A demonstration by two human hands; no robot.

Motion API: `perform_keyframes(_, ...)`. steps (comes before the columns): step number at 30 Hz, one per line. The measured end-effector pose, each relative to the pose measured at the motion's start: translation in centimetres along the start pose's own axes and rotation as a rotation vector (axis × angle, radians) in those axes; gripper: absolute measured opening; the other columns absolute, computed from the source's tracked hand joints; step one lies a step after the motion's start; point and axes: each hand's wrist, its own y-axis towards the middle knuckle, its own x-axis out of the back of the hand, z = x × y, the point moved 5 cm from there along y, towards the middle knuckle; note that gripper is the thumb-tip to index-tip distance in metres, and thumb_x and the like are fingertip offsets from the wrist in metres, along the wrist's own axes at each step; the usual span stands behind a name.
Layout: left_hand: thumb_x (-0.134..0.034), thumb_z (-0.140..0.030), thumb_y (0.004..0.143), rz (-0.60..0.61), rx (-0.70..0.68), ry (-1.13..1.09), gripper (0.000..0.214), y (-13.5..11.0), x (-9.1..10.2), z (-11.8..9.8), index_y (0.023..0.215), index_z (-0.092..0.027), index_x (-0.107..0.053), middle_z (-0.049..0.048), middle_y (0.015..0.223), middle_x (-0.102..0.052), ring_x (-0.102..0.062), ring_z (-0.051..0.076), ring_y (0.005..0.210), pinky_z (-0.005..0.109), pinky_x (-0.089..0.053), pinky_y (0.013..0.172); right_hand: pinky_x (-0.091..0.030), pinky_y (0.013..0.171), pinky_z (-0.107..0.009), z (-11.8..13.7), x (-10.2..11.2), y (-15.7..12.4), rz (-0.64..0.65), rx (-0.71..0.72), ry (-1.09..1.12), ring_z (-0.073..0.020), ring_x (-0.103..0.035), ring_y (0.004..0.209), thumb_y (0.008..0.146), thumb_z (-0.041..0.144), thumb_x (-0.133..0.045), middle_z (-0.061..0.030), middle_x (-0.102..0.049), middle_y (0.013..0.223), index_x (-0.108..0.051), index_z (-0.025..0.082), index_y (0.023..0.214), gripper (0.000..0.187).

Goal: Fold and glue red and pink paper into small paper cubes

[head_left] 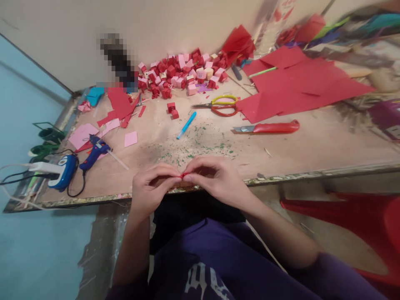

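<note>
Red piece pinched at the near edge of the worktable

Nearest to us: a purple shirt with pale lettering, and at near right what looks like a red chair, cut off by the frame.

Just beyond, we find the left hand pinching the red piece between thumb and forefinger. The right hand does likewise from the other side, and the fingertips nearly meet. The piece sits between them, above the table's near edge; fingers cover most of it, so we cannot tell its shape.

Near left, we log a blue-and-white power socket with cords, then a blue glue gun, a clear stick protruding from its back.

Past the hands lie scattered green bits. A red-handled cutter rests to the right and a blue pen near the middle. Farther on, we note two small red boxes side by side, with scissors to their right, blades pointing left.

Far right, red sheets overlap. Far middle, a heap of pink and red boxes is piled near the wall.
</note>
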Motion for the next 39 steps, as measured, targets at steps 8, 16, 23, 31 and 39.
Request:
perform_keyframes(8,-0.08,-0.01,0.09,-0.007,0.002,-0.023,0.014,0.0,0.0,-0.1,0.092,-0.025,-0.082,-0.0019,0.088,-0.081,-0.074,0.013,0.084,0.025,-0.059,0.081,-0.052,0.067,-0.025,0.5,0.0,0.2,0.024,0.062,-0.054,-0.0145,-0.071,0.074,0.091,0.019,-0.079,-0.0011,-0.08,0.084,-0.084,0.021,0.089,0.005)
perform_keyframes(16,-0.081,-0.014,0.091,0.013,0.013,0.062,0.012,0.0,-0.2,0.0,0.094,-0.025,-0.082,-0.0014,0.09,-0.082,-0.075,0.013,0.085,0.024,-0.059,0.083,-0.053,0.069,-0.027,0.5,0.1,-0.2,0.001,0.086,-0.097,-0.0154,-0.071,0.073,0.094,0.018,-0.074,-0.0023,-0.078,0.081,-0.081,0.019,0.085,0.011)
perform_keyframes(23,-0.076,-0.015,0.095,0.055,0.004,0.133,0.008,-0.2,-1.0,-0.3,0.092,-0.023,-0.079,-0.0007,0.088,-0.08,-0.074,0.013,0.082,0.022,-0.058,0.079,-0.052,0.068,-0.026,0.9,0.1,-0.4,-0.029,0.184,-0.188,-0.0141,-0.069,0.069,0.095,0.013,-0.07,-0.0013,-0.076,0.076,-0.078,0.018,0.082,0.016)
perform_keyframes(31,-0.075,-0.018,0.096,0.015,0.0,0.092,0.007,-0.4,-0.7,-0.1,0.092,-0.022,-0.078,0.001,0.088,-0.08,-0.074,0.015,0.083,0.026,-0.058,0.08,-0.057,0.071,-0.028,0.4,0.1,-0.4,-0.055,0.138,-0.142,-0.0166,-0.074,0.076,0.095,0.023,-0.074,-0.0029,-0.08,0.084,-0.081,0.02,0.089,0.009)
perform_keyframes(39,-0.081,-0.02,0.091,-0.062,-0.026,0.082,0.003,-0.1,-0.6,-0.3,0.089,-0.021,-0.079,0.0046,0.097,-0.08,-0.076,0.018,0.094,0.031,-0.06,0.089,-0.058,0.069,-0.028,0.0,0.3,-0.4,-0.181,0.131,-0.146,-0.017,-0.072,0.074,0.093,0.03,-0.077,-0.0038,-0.078,0.084,-0.077,0.02,0.085,0.013)
